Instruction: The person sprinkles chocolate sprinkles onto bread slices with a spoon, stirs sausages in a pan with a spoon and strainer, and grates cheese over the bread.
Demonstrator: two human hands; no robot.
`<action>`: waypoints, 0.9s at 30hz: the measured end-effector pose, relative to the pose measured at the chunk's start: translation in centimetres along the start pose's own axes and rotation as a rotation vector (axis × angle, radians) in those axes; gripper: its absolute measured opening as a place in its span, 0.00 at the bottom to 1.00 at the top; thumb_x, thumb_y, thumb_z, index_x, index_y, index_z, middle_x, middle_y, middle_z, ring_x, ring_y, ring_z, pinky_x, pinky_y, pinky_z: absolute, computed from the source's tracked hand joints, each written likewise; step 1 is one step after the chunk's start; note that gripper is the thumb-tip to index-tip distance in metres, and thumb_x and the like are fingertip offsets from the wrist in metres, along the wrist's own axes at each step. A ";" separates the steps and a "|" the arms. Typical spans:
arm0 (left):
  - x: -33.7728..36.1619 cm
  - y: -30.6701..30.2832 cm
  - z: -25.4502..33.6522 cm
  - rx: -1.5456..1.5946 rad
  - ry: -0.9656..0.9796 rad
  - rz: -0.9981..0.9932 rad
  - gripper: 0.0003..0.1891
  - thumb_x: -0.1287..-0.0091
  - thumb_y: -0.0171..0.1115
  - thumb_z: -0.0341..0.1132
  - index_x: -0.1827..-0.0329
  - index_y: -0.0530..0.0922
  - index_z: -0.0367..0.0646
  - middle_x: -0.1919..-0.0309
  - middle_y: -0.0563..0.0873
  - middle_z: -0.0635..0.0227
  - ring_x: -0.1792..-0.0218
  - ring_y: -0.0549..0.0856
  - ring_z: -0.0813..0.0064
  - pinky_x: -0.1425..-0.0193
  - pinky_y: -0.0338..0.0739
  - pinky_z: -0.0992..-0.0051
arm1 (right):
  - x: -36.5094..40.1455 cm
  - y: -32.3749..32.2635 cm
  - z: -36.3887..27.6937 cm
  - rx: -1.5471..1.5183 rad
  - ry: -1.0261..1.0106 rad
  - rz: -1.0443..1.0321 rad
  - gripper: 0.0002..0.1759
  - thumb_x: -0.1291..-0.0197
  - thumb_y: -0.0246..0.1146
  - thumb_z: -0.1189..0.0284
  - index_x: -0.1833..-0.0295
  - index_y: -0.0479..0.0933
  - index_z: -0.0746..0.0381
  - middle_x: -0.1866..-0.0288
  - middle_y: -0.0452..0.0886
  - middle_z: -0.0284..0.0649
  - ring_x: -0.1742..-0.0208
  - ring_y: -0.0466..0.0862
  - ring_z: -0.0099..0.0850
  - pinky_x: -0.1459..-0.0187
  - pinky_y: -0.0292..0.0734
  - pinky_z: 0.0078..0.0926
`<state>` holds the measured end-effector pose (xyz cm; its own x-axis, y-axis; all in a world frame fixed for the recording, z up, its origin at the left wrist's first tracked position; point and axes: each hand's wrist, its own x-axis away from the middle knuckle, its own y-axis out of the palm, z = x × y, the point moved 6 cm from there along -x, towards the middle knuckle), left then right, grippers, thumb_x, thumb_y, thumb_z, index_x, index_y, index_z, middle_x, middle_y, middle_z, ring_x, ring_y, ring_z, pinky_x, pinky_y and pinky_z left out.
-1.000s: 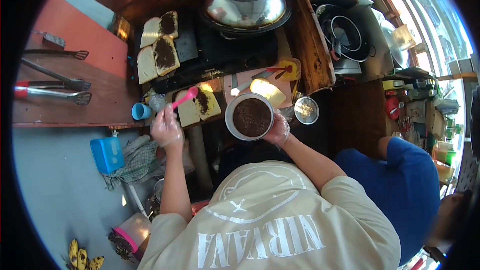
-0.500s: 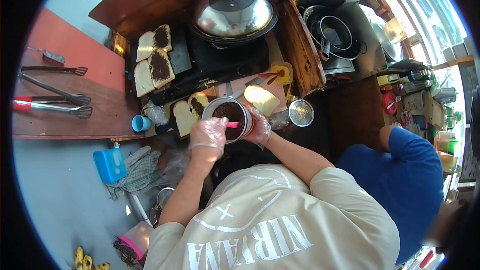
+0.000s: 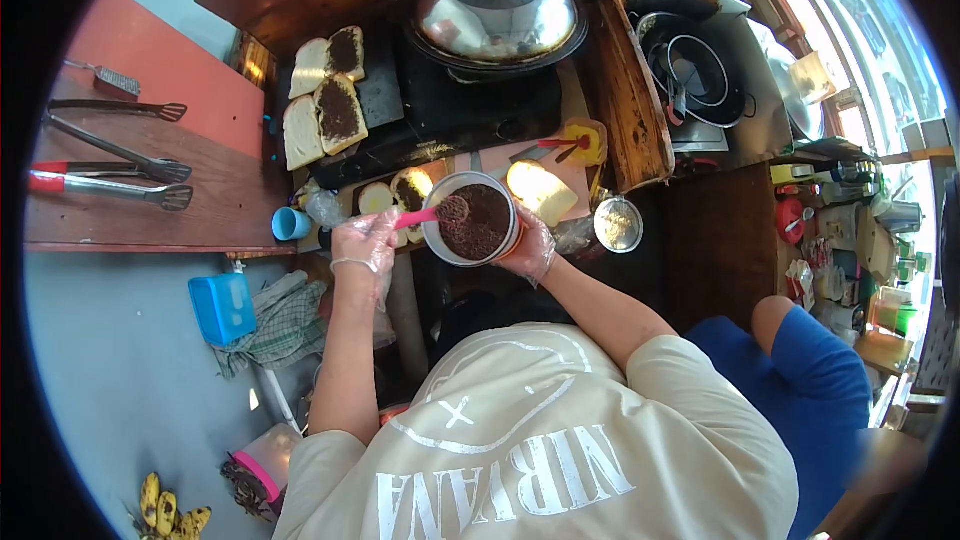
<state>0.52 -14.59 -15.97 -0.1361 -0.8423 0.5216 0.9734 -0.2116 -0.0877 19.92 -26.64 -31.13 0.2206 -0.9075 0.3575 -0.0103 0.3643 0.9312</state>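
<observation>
Left hand (image 3: 362, 248) clenched on pink spoon (image 3: 415, 217) | right hand (image 3: 530, 245) grasps bowl (image 3: 430, 242) | bowl hides bread slices (image 3: 395, 192), seemingly two

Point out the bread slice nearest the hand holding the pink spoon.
The plain slice just beyond that hand, beside a spread-topped one; the other four lie farther back on the dark griddle.

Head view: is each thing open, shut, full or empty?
tub, open, full of dark spread, held by right hand
pink spoon, loaded with spread, gripped by left hand
domed lid, closed down
far bread slices, two spread, two plain
</observation>
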 end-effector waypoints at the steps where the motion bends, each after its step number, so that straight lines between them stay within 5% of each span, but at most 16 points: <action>1: -0.4 -0.6 0.2 0.021 0.020 0.021 0.12 0.32 0.72 0.35 0.61 0.85 0.32 0.80 0.80 0.71 0.85 0.69 0.86 0.84 0.57 0.82 | -0.1 -0.1 -0.1 -0.014 0.002 -0.007 0.33 0.31 0.53 0.45 0.25 0.67 0.47 0.23 0.68 0.41 0.25 0.69 0.48 0.31 0.64 0.68; 8: -3.2 -4.8 -0.1 0.093 0.092 0.125 0.12 0.32 0.71 0.36 0.59 0.85 0.33 0.79 0.80 0.72 0.85 0.68 0.86 0.83 0.58 0.81 | 0.9 0.0 -1.0 -0.062 -0.053 0.002 0.32 0.29 0.52 0.48 0.26 0.69 0.51 0.25 0.71 0.42 0.24 0.69 0.46 0.25 0.60 0.60; 16: -9.7 -5.8 -12.2 -0.093 0.168 0.261 0.13 0.29 0.69 0.39 0.62 0.85 0.34 0.78 0.81 0.73 0.82 0.72 0.84 0.78 0.65 0.78 | 2.7 -2.0 -3.1 -0.054 -0.134 0.067 0.32 0.35 0.61 0.54 0.29 0.72 0.58 0.28 0.74 0.46 0.28 0.73 0.47 0.26 0.63 0.57; 18: -10.0 -5.4 -12.8 -0.378 0.268 0.328 0.15 0.28 0.67 0.38 0.67 0.85 0.33 0.81 0.80 0.72 0.80 0.75 0.82 0.74 0.69 0.74 | 3.4 -2.3 -3.3 -0.074 -0.133 0.060 0.33 0.37 0.62 0.55 0.30 0.72 0.59 0.28 0.74 0.47 0.28 0.73 0.48 0.26 0.63 0.58; 24: -11.3 -4.7 -12.5 -0.493 0.510 0.403 0.12 0.30 0.65 0.34 0.66 0.86 0.33 0.81 0.81 0.57 0.80 0.77 0.68 0.70 0.72 0.65 | 4.8 -1.6 -3.6 -0.044 -0.198 0.099 0.34 0.37 0.63 0.55 0.29 0.72 0.60 0.28 0.74 0.49 0.28 0.73 0.50 0.26 0.65 0.59; 26: -11.8 -4.3 -11.5 -0.528 0.558 0.417 0.11 0.30 0.64 0.34 0.65 0.86 0.33 0.81 0.81 0.54 0.80 0.78 0.66 0.69 0.72 0.64 | 5.1 -0.8 -3.5 -0.030 -0.205 0.093 0.28 0.24 0.47 0.54 0.30 0.73 0.60 0.29 0.75 0.49 0.30 0.76 0.48 0.28 0.69 0.56; 27: -12.3 -4.4 -11.3 -0.531 0.533 0.427 0.13 0.29 0.64 0.36 0.66 0.86 0.33 0.82 0.79 0.61 0.80 0.75 0.72 0.71 0.70 0.67 | 5.2 -0.8 -3.6 -0.030 -0.206 0.096 0.28 0.24 0.47 0.54 0.30 0.73 0.60 0.29 0.75 0.49 0.30 0.76 0.48 0.28 0.69 0.56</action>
<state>-4.19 -8.89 -31.61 0.0242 -0.9944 -0.1028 0.7639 0.0847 -0.6398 24.59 -30.89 -30.31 0.0164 -0.8906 0.4546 0.0076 0.4547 0.8906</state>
